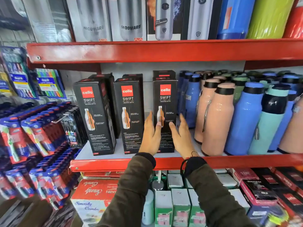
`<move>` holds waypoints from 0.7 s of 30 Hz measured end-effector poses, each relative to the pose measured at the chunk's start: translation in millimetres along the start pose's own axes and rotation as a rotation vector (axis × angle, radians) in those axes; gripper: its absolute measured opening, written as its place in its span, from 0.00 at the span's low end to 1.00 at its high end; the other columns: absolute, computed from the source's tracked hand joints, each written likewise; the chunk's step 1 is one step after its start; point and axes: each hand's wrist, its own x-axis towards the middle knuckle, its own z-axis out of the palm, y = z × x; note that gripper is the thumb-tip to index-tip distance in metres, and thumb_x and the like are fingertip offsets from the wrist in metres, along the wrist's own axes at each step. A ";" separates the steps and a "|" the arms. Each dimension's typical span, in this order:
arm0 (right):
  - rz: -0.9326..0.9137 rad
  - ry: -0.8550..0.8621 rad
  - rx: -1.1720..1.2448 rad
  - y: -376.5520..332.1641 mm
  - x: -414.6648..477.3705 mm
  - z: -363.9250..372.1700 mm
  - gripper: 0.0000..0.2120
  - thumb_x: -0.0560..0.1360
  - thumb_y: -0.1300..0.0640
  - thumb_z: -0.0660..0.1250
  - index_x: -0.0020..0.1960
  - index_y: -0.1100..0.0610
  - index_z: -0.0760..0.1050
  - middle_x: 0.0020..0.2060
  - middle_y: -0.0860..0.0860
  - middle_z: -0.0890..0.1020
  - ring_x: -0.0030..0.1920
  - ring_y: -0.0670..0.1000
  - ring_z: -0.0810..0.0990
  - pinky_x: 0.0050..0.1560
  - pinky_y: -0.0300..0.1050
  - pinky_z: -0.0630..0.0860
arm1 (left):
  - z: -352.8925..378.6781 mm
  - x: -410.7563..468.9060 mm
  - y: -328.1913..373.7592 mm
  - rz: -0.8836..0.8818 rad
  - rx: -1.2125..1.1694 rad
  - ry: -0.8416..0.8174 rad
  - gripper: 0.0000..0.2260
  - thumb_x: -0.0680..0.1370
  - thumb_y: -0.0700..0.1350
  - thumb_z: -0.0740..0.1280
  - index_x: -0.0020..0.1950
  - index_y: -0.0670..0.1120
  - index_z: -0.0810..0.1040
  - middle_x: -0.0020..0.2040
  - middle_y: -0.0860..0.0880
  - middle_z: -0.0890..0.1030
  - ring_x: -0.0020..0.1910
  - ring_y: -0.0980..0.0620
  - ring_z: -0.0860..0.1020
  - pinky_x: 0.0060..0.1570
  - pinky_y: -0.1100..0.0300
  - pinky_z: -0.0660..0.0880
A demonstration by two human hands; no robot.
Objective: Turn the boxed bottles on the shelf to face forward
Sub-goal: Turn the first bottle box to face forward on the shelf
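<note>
Three black boxed bottles stand upright in a row on the red shelf (213, 161): left box (94, 117) angled slightly, middle box (128, 115) and right box (164, 102) facing forward, more boxes behind.

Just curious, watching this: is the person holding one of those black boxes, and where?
Both hands flank the lower half of the right-hand black box: left hand and right hand at its sides, thumbs on its front. A firm grip cannot be told.

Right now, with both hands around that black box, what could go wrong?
The right-hand box stands tall and narrow, so a push from the left hand or right hand could tip it. The pink bottles crowd close on its right and might get knocked. The middle box sits close on its left.
</note>
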 end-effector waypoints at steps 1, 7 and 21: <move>-0.008 -0.012 0.051 2.0 0.7 1.9 0.27 0.82 0.45 0.60 0.78 0.49 0.58 0.75 0.49 0.68 0.74 0.47 0.66 0.77 0.50 0.60 | 0.6 -0.1 0.0 -0.074 -0.065 0.011 0.26 0.85 0.52 0.54 0.82 0.50 0.53 0.82 0.52 0.57 0.80 0.60 0.55 0.78 0.62 0.51; -0.012 0.003 0.085 12.8 -2.6 8.8 0.16 0.73 0.37 0.63 0.58 0.22 0.66 0.60 0.39 0.80 0.63 0.43 0.78 0.66 0.51 0.75 | -0.4 -3.7 -7.4 -0.242 -0.344 0.012 0.23 0.86 0.54 0.52 0.80 0.51 0.62 0.79 0.52 0.66 0.79 0.54 0.63 0.81 0.49 0.57; -0.050 0.114 0.112 0.9 1.5 -3.0 0.39 0.58 0.43 0.81 0.64 0.40 0.68 0.52 0.25 0.79 0.54 0.31 0.79 0.50 0.22 0.71 | -3.4 -9.7 5.1 -0.071 -0.324 0.181 0.17 0.86 0.46 0.54 0.71 0.46 0.75 0.69 0.52 0.74 0.68 0.57 0.74 0.72 0.57 0.71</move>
